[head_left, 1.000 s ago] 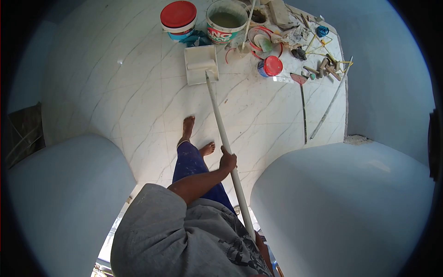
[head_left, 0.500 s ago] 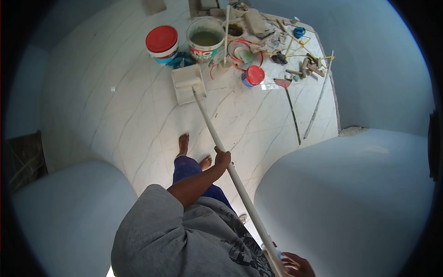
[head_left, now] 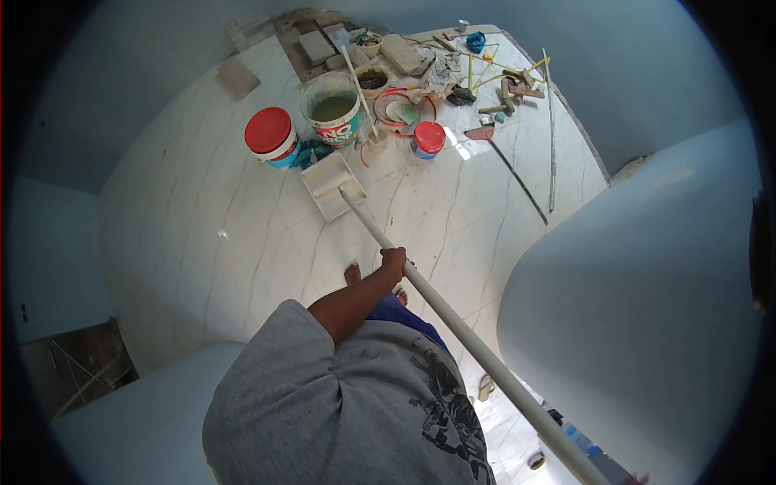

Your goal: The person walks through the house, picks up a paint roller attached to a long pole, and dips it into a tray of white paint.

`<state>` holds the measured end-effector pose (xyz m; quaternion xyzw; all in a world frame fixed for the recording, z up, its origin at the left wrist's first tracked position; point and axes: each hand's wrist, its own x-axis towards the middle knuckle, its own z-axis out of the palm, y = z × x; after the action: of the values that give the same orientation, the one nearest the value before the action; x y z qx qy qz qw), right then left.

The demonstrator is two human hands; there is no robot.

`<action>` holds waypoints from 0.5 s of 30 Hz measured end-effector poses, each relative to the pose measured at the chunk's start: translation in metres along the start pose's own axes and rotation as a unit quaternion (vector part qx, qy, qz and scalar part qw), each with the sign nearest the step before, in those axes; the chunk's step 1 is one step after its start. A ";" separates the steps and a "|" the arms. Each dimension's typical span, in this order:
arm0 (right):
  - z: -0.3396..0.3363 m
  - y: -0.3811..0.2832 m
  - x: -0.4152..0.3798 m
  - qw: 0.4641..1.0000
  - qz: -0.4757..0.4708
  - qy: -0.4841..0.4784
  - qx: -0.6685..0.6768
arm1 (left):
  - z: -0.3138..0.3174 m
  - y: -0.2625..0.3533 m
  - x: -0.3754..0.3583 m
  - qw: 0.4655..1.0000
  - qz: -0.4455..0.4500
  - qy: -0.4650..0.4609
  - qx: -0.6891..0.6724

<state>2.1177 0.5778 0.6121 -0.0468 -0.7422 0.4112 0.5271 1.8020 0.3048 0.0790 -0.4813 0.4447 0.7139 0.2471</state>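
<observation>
My left hand (head_left: 394,261) is closed around the middle of a long, pale pole of a paint roller (head_left: 453,319). The pole slants from the lower right up to a white paint tray (head_left: 332,208) on the floor. At its far end, the whitish roller head lies in the tray. Only a sliver of my right hand (head_left: 638,480) shows at the bottom edge, near the pole's lower end; its grip is hidden.
Beyond the tray stand a red-lidded bucket (head_left: 268,129), an open bucket of murky liquid (head_left: 331,121) and a small red-lidded tub (head_left: 428,139). Several tools and rubble lie behind. A long-handled scraper (head_left: 517,179) lies right. Bluish walls (head_left: 622,267) flank the tiled floor.
The view has shifted, and the pole now slants further to the right at its lower end. My right hand has almost left the frame. The roller head stays in the tray.
</observation>
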 end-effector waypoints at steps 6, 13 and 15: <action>0.045 0.041 -0.036 0.928 0.022 0.018 0.371 | -0.010 0.009 -0.011 0.999 0.020 -0.008 0.027; 0.104 0.012 0.000 0.831 0.003 -0.120 0.544 | -0.013 0.016 -0.008 0.999 0.006 -0.019 -0.049; 0.121 0.011 -0.001 0.822 0.008 -0.140 0.551 | -0.013 0.020 0.012 0.999 0.029 -0.011 -0.035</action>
<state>2.0149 0.5167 0.5907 0.3039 -0.4575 0.7580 0.3519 1.7879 0.2829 0.0746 -0.4690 0.4306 0.7407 0.2145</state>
